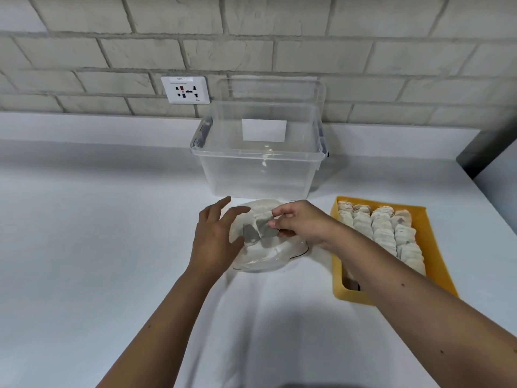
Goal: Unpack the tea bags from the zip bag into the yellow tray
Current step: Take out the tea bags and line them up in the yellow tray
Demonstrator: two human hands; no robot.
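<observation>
At frame centre we see our right hand (pixel 299 222) pinching tea bags (pixel 263 229) over the zip bag (pixel 268 261). Our left hand (pixel 214 236), fingers spread, is just left of them. The yellow tray (pixel 338 275) lies further right.

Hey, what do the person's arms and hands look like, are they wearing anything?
The left arm and right arm are bare; no sleeves show. The left hand and right hand wear no gloves, and no rings, watch or bracelet can be seen.
</observation>
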